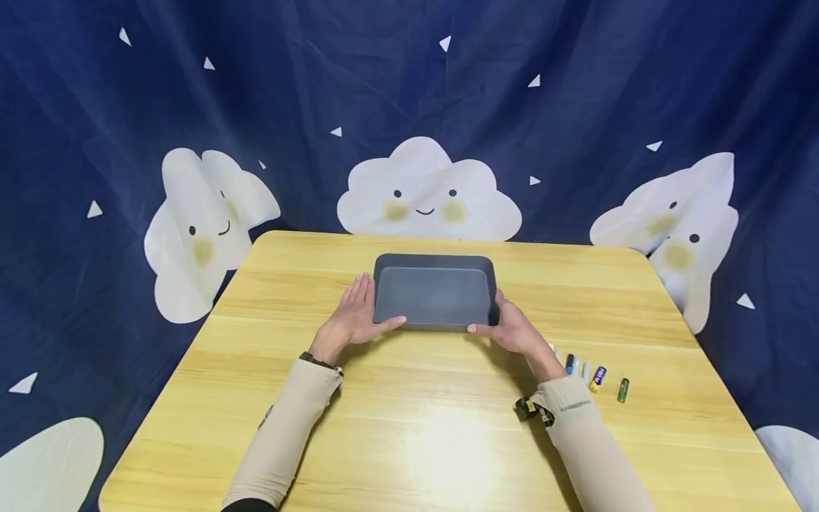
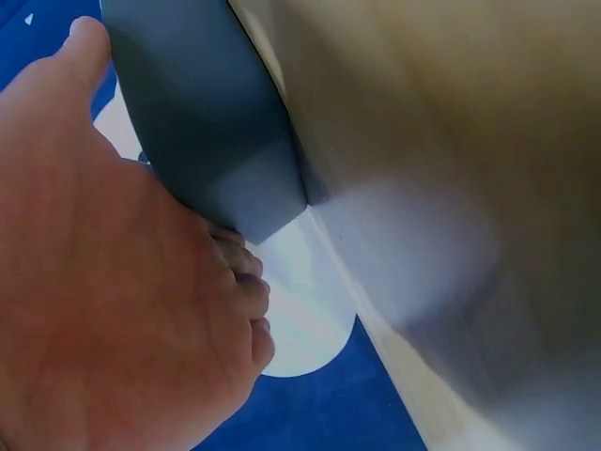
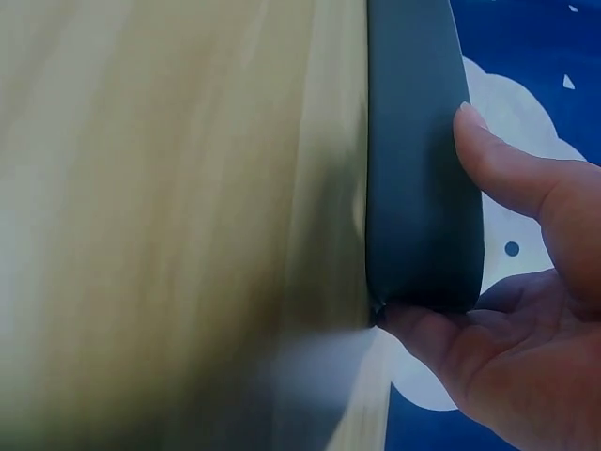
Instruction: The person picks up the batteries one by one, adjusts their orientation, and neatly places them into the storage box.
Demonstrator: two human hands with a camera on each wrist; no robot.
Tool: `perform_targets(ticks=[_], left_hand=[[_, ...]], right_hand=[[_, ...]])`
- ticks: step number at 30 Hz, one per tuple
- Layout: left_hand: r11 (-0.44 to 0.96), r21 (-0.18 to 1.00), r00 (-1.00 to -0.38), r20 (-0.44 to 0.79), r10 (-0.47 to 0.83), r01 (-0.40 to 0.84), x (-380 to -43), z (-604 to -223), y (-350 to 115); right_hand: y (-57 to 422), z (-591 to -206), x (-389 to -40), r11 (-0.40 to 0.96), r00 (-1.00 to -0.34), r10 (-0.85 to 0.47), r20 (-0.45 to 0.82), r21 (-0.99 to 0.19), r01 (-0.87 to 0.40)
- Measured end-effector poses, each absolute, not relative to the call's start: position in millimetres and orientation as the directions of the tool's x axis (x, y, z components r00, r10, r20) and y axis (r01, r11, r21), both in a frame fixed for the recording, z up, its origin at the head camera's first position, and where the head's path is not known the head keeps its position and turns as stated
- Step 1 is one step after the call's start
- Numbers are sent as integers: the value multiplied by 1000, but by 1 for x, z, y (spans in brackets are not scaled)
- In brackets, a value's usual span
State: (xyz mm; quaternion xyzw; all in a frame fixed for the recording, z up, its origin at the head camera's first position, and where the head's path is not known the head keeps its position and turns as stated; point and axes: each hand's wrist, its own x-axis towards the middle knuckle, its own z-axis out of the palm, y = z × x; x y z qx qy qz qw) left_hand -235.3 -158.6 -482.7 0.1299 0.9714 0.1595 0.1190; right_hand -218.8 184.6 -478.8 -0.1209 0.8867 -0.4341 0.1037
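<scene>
"Where's the dark-grey rectangular tray [image 1: 431, 295]?"

"Between both hands, over the pale wooden tabletop [image 1: 384, 405], resting or lifted I can't tell; its grey inner floor shows."

"Fingers?"

"The left hand [image 1: 350, 320] lays straight fingers together along its side; the right hand [image 1: 514, 331] pinches the other end, thumb in front. Only the head view catches the green cylindrical battery [image 1: 623, 390]."

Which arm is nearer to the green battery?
Right. The right arm is close to the green battery, on its left side; the left arm is much farther left, across the table.
</scene>
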Motion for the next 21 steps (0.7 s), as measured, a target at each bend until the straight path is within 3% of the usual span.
perform_targets(ticks=[7, 21], left_hand=[[935, 269, -946, -163, 279, 230, -239, -477, -162], [936, 274, -950, -158, 269, 220, -233, -477, -160]], right_hand=[[183, -478, -218, 574, -948, -308, -78, -810, -120], [188, -480, -216, 568, -940, -331, -83, -813, -127]])
